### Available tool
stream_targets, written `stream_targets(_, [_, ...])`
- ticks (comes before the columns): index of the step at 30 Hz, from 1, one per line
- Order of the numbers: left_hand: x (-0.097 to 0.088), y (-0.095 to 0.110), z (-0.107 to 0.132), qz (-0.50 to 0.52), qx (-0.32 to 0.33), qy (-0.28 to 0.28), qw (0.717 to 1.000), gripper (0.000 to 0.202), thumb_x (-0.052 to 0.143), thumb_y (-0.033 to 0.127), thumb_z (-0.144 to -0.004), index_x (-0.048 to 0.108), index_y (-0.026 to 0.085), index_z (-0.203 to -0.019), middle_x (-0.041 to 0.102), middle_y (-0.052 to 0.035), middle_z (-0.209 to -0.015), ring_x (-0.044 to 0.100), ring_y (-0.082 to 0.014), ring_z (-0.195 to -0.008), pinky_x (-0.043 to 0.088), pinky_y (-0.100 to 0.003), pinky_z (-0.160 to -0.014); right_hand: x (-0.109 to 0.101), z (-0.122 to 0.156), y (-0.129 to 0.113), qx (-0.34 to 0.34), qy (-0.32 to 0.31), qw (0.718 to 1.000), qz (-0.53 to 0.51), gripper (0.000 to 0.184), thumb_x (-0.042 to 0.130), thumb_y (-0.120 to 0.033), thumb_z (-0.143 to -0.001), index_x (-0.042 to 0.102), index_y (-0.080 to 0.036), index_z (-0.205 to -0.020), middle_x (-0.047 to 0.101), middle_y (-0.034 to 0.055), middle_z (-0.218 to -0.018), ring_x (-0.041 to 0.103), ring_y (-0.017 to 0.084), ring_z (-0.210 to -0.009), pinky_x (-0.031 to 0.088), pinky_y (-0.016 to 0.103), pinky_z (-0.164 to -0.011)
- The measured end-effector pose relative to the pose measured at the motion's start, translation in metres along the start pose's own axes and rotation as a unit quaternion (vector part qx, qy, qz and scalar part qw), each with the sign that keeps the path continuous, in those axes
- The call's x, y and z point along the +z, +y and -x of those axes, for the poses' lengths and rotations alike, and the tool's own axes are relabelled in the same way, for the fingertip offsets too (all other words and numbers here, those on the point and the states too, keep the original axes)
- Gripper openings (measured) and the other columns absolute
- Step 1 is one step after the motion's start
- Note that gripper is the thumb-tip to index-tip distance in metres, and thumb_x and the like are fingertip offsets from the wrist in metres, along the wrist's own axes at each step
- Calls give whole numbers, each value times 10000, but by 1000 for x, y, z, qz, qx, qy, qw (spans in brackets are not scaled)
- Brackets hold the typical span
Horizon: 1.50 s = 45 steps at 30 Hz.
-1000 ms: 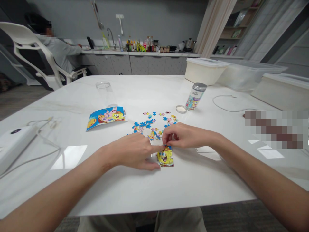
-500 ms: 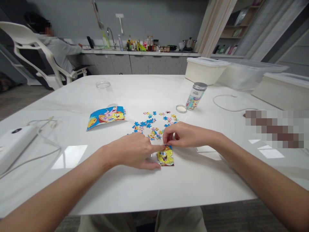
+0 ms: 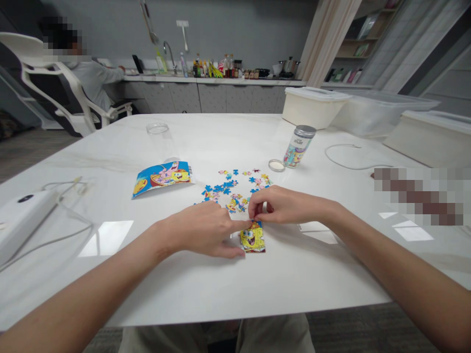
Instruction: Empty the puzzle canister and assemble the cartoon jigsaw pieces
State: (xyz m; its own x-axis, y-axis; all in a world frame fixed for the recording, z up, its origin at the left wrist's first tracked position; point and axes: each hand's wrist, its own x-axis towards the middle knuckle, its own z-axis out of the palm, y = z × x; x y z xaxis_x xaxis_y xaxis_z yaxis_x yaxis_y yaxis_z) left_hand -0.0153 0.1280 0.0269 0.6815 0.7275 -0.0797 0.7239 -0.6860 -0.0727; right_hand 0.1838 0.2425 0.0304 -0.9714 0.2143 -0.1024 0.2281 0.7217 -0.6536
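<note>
A small joined section of jigsaw puzzle [image 3: 253, 239], with a yellow cartoon face, lies flat near the table's front. My left hand [image 3: 200, 228] rests at its left side; the index finger reaches over the top edge and the thumb lies by the lower left corner, apart from each other. At the top edge my right hand [image 3: 270, 205] pinches a puzzle piece, mostly hidden by the fingertips. Loose puzzle pieces [image 3: 221, 188] are scattered just beyond both hands. Behind them on the left stands a curved picture sheet [image 3: 164, 177] with the cartoon figures.
A clear jar [image 3: 160, 139] stands far left, and a printed can [image 3: 300, 147] with a round lid [image 3: 276, 165] beside it at right. Storage boxes [image 3: 312, 108] line the right back. A white power strip [image 3: 27, 215] with cables sits left. A person [image 3: 90, 78] sits beyond the table.
Both hands hold almost the same position at the puzzle section. The seated person's head has shifted slightly.
</note>
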Motion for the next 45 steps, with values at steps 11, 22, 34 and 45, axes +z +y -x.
stream_targets(11, [1, 0, 0, 1, 6, 9, 1000, 474, 555, 534, -903, 599, 229, -1263, 606, 9, -532, 523, -157, -436, 245, -260, -429, 0, 0, 2, 2, -3, 1000, 18, 247, 520, -9, -775, 681, -166, -877, 685, 12, -820, 586, 106, -689, 427, 216, -613])
stream_targets(22, [0, 0, -1, -13, -7, 1, 1000, 471, 550, 561, -898, 614, 202, -1196, 609, 5, -552, 544, -155, -461, 251, -262, -444, -3, 2, 6, 25, 9, 999, 23, 207, 545, -51, -788, 692, -161, -884, 699, 17, -824, 581, 107, -672, 421, 219, -611])
stream_targets(34, [1, 1, -2, -3, -37, -25, 999, 487, 542, 593, -889, 604, 178, -1136, 620, -10, -571, 568, -179, -501, 288, -259, -467, 1, 2, 6, 22, 3, 999, 32, 234, 541, -53, -753, 684, -168, -898, 676, 17, -801, 569, 110, -652, 428, 221, -591])
stream_targets(45, [-2, 3, -2, -10, -35, -26, 999, 453, 555, 581, -884, 601, 193, -1114, 612, 1, -556, 562, -174, -483, 265, -264, -456, 1, 1, 6, 33, -14, 999, 23, 187, 549, -98, -805, 671, -172, -926, 687, 27, -856, 578, 121, -692, 422, 229, -595])
